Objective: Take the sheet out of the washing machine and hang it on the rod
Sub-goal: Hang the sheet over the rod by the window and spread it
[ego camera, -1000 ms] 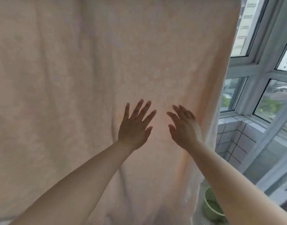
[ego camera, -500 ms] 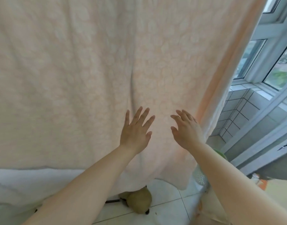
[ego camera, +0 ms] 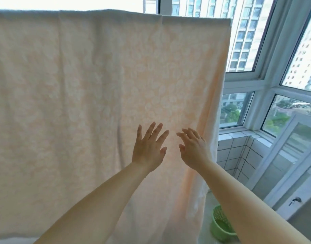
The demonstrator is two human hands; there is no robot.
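Note:
A pale peach sheet (ego camera: pixel 91 71) with a faint flower pattern hangs spread wide in front of me, folded over at its top edge; the rod itself is hidden under the fold. My left hand (ego camera: pixel 148 147) lies flat against the cloth with fingers spread. My right hand (ego camera: pixel 193 148) touches the sheet beside it, near the sheet's right edge, fingers straight and slightly fanned. Neither hand grips the fabric. The washing machine is out of view.
White-framed windows (ego camera: pixel 256 81) fill the right side, with a tiled sill (ego camera: pixel 239 148) below them. A green plastic basket (ego camera: pixel 219 224) stands on the floor at the lower right, beside the sheet's hanging edge. A window handle (ego camera: pixel 294 200) sticks out at the right.
The view has tilted up from the sheet's bottom hem and floor to its top edge. Both hands stay flat on the cloth, side by side.

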